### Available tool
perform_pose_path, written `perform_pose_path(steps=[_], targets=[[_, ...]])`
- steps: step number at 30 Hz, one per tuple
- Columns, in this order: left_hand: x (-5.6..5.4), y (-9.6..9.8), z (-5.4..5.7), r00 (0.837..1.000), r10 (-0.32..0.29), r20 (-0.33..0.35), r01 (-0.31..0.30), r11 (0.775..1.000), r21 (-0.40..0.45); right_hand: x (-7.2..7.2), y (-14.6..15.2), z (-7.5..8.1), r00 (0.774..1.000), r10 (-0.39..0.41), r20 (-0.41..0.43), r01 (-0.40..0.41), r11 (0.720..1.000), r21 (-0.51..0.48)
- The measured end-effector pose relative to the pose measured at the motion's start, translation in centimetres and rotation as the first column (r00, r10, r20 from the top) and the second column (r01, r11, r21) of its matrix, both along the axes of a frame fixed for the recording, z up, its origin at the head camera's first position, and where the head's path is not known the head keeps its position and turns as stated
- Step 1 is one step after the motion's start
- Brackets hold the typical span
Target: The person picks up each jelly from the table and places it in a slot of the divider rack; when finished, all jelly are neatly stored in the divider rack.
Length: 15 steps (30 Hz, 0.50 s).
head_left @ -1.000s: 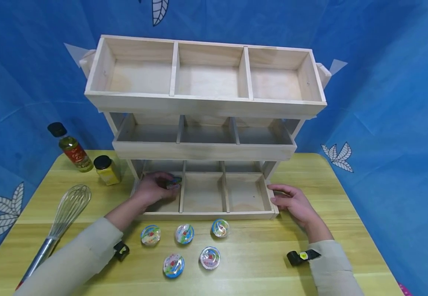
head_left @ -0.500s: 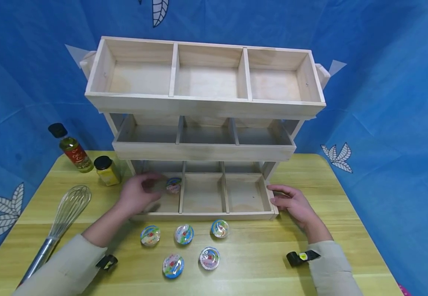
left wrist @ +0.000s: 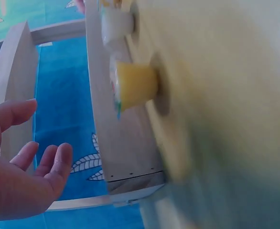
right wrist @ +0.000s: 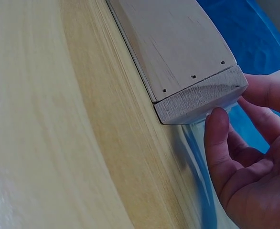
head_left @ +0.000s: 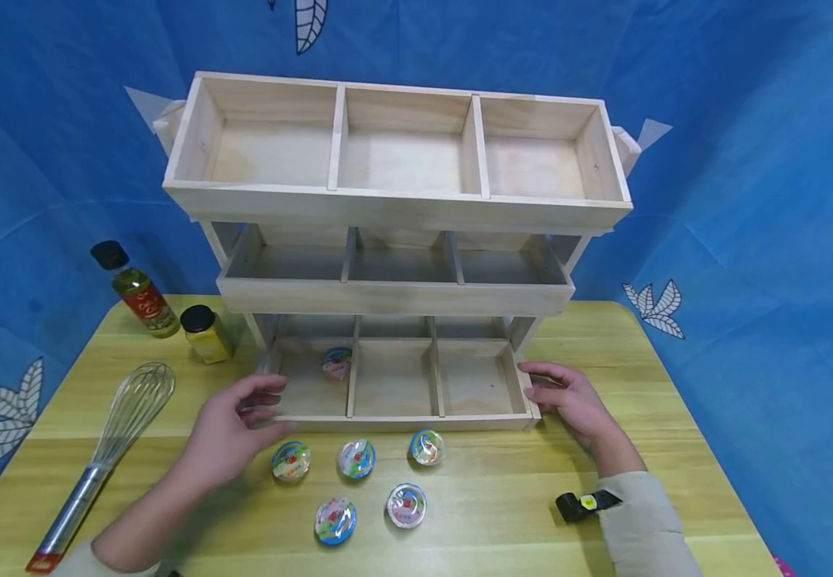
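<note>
My left hand (head_left: 232, 429) is open beside the left end of the wooden shelf's bottom tray (head_left: 402, 421), nothing in its fingers. In the left wrist view its fingers spread loosely, and a yellow jelly cup (left wrist: 136, 85) and a whitish one (left wrist: 116, 25) stand near the tray front. One jelly cup (head_left: 337, 362) sits in the bottom tray's left compartment, near the divider. Several more lie before the shelf, among them one jelly cup (head_left: 291, 462) close to my left thumb. My right hand (head_left: 573, 405) touches the tray's right end with index finger and thumb.
The three-tier shelf's middle tray (head_left: 395, 296) and top tray (head_left: 398, 206) overhang the bottom one. At the table's left stand an oil bottle (head_left: 146, 300) and a yellow jar (head_left: 207, 336) with a black lid. A whisk (head_left: 102, 457) lies in front of them.
My left hand has let go of a jelly cup in the bottom tray's left compartment, then moved out left and toward me. My right hand has stayed at the tray's right end.
</note>
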<state>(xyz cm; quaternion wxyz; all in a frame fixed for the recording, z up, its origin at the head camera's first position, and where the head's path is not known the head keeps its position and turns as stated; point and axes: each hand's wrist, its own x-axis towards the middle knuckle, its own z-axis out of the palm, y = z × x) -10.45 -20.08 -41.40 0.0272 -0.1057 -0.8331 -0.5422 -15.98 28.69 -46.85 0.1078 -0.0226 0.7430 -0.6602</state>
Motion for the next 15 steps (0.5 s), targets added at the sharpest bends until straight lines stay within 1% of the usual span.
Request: perform_pose_path(steps=[1,3,5,8,12,15], targets=[[0.4,0.0,-0.1,1.000,0.007,-0.003,-0.007,1.000,0.002,0.0,0.0,0.0,1.000,-0.002,0.000,0.002,1.000,0.000],[1.2,-0.1,-0.3,1.000,0.030,-0.007,-0.031,0.999,-0.026,0.0,0.0,0.0,1.000,-0.006,0.001,0.006,1.000,-0.003],[1.8,-0.1,-0.6,0.998,0.058,0.012,-0.057,0.997,-0.058,0.1,0.1,0.0,1.000,-0.010,0.000,0.010,1.000,-0.003],[2.3,-0.3,-1.0,0.993,0.092,0.080,-0.084,0.992,-0.095,0.1,0.1,-0.1,1.000,-0.012,0.001,0.012,1.000,-0.011],[2.6,-0.4,-1.7,0.974,0.114,0.197,-0.098,0.991,-0.091,0.0,0.0,-0.2,1.000,-0.001,0.003,0.001,1.000,-0.028],[2.7,-0.4,-2.3,0.964,0.124,0.236,-0.111,0.992,-0.068,0.1,0.1,-0.1,1.000,-0.004,0.001,0.004,1.000,-0.016]])
